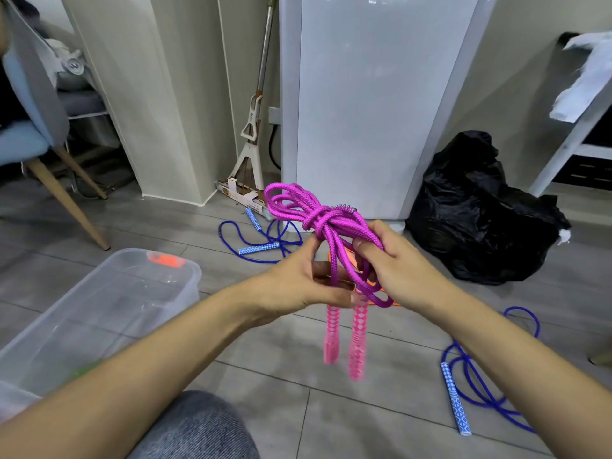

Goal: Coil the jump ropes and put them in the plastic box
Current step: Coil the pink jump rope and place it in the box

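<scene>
1. Coiled magenta braided jump rope [326,223] held mid-air, centre; long axis near-far, loops far, pink handles [344,339] hanging down.
2. L hand [298,286] & R hand [394,260] both grip it.
3. Clear plastic box [109,306] near-left on floor.
4. No readable writing.

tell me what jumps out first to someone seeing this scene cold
The bright magenta braided jump rope, bundled and knotted with its pink plastic handles dangling, sits dead centre, gripped by the left hand and right hand. Next, the clear plastic storage box stands on the floor at lower left, and loose blue jump ropes lie on the grey tiles to the right and behind.
</scene>
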### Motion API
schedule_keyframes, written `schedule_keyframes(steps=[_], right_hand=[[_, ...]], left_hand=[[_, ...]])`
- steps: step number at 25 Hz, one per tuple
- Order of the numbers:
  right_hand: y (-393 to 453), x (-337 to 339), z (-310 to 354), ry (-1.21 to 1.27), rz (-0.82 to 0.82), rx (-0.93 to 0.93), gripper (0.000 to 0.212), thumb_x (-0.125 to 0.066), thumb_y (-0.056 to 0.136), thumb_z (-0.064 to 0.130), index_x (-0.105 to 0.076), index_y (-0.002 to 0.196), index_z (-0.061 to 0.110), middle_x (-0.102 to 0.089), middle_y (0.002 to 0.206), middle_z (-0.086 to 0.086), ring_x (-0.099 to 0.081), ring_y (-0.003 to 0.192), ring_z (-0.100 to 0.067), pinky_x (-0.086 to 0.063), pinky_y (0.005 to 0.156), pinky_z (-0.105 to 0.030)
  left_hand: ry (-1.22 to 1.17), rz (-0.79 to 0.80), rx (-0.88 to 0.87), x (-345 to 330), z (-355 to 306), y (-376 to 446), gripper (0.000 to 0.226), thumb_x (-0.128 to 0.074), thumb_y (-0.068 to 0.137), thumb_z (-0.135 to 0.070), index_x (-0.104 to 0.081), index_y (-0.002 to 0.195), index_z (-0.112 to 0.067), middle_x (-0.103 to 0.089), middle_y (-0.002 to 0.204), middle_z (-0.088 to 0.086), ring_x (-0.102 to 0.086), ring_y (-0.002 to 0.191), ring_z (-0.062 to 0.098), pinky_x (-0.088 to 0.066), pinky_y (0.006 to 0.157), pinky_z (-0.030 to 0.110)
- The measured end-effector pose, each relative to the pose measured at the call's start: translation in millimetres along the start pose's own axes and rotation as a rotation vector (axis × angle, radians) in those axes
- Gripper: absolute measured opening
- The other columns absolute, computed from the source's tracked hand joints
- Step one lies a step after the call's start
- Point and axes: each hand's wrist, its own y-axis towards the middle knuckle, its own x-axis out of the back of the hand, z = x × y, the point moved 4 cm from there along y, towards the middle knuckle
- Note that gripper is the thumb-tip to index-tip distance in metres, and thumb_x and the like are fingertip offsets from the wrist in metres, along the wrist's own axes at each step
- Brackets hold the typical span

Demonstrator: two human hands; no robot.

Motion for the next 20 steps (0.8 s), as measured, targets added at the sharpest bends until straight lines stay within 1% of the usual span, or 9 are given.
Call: schedule_keyframes(steps=[1, 3, 5, 7, 9, 11, 14, 17, 20], right_hand=[[0.9, -1.9, 0.5, 0.031, 0.021, -0.026, 0.012, -0.048, 0.103, 0.017, -0.056, 0.11, 0.011, -0.054, 0.074, -0.006, -0.047, 0.059, -0.008, -0.043, 0.057, -0.024], [0.9, -8.1, 1.8, -0.043, 0.067, -0.01, 0.008, -0.05, 0.1, 0.018, -0.056, 0.103, 0.014, -0.057, 0.08, -0.002, -0.05, 0.068, -0.009, -0.044, 0.069, -0.033], [-2.5, -13.5, 2.6, -0.011, 0.109, -0.004, 0.01, -0.054, 0.098, 0.026, -0.057, 0.098, 0.016, -0.061, 0.082, 0.005, -0.056, 0.075, -0.006, -0.044, 0.075, -0.033], [-8.0, -15.7, 4.4, 0.101, 0.189, -0.031, 0.032, -0.067, 0.089, 0.049, -0.057, 0.102, 0.021, -0.067, 0.086, 0.011, -0.064, 0.078, -0.002, -0.05, 0.077, -0.027], [-12.8, -14.5, 9.2, -0.035, 0.248, -0.02, 0.039, -0.078, 0.079, 0.049, -0.052, 0.101, 0.028, -0.066, 0.08, 0.023, -0.061, 0.07, 0.008, -0.046, 0.066, -0.012], [-8.4, -7.8, 8.9, -0.306, 0.198, 0.05, 0.026, -0.073, 0.086, 0.037, -0.05, 0.094, 0.027, -0.061, 0.074, 0.016, -0.056, 0.065, 0.002, -0.039, 0.06, -0.016], [-1.5, 12.7, 0.7, -0.575, 0.078, 0.156, 0.013, -0.058, 0.096, 0.032, -0.051, 0.093, 0.022, -0.054, 0.076, 0.008, -0.051, 0.073, -0.018, -0.034, 0.064, -0.03], [4.5, 37.4, -17.3, -0.516, -0.041, 0.121, 0.016, -0.055, 0.099, 0.029, -0.056, 0.101, 0.013, -0.052, 0.074, 0.007, -0.052, 0.072, -0.021, -0.037, 0.066, -0.033], [9.1, 43.4, -29.0, -0.349, -0.129, 0.034, 0.017, -0.053, 0.101, 0.029, -0.059, 0.105, 0.015, -0.049, 0.066, 0.009, -0.049, 0.063, -0.015, -0.038, 0.064, -0.032]], left_hand=[[0.032, -0.002, -0.027, -3.1, 0.4, 1.0, 0.068, -0.073, 0.08, 0.009, -0.045, 0.133, -0.022, -0.074, 0.106, 0.014, -0.07, 0.104, 0.024, -0.055, 0.09, 0.032], [0.129, -0.057, -0.109, -9.0, 0.9, 5.1, 0.04, -0.07, 0.083, 0.008, -0.057, 0.118, -0.008, -0.071, 0.097, 0.015, -0.069, 0.094, 0.022, -0.056, 0.085, 0.032], [0.181, -0.109, -0.128, -10.5, -0.9, 4.3, 0.018, -0.06, 0.089, 0.006, -0.061, 0.1, -0.008, -0.068, 0.082, 0.009, -0.07, 0.08, 0.027, -0.058, 0.075, 0.037], [0.279, -0.126, -0.136, -7.8, -4.8, 1.8, 0.023, -0.05, 0.091, 0.006, -0.058, 0.087, -0.016, -0.062, 0.072, 0.005, -0.07, 0.068, 0.034, -0.059, 0.065, 0.042], [0.481, -0.131, -0.146, -3.2, -6.1, 0.5, 0.024, -0.046, 0.089, 0.003, -0.055, 0.082, -0.019, -0.06, 0.073, 0.0, -0.069, 0.062, 0.032, -0.057, 0.057, 0.039], [0.649, -0.103, -0.141, 2.3, -1.9, 2.1, 0.017, -0.046, 0.089, -0.002, -0.051, 0.081, -0.016, -0.056, 0.069, -0.002, -0.067, 0.057, 0.024, -0.055, 0.056, 0.038], [0.71, -0.072, -0.066, 20.5, 10.5, 3.3, 0.016, -0.042, 0.09, -0.01, -0.045, 0.077, -0.017, -0.049, 0.065, -0.003, -0.056, 0.05, 0.02, -0.05, 0.054, 0.04], [0.591, -0.091, 0.043, 37.3, 22.2, 0.8, 0.023, -0.037, 0.089, -0.009, -0.042, 0.072, -0.023, -0.044, 0.063, -0.005, -0.041, 0.05, 0.019, -0.04, 0.051, 0.038], [0.622, -0.097, 0.056, 38.8, 22.0, 2.6, 0.02, -0.037, 0.087, -0.018, -0.042, 0.07, -0.027, -0.046, 0.065, -0.003, -0.04, 0.051, 0.016, -0.038, 0.052, 0.036]])
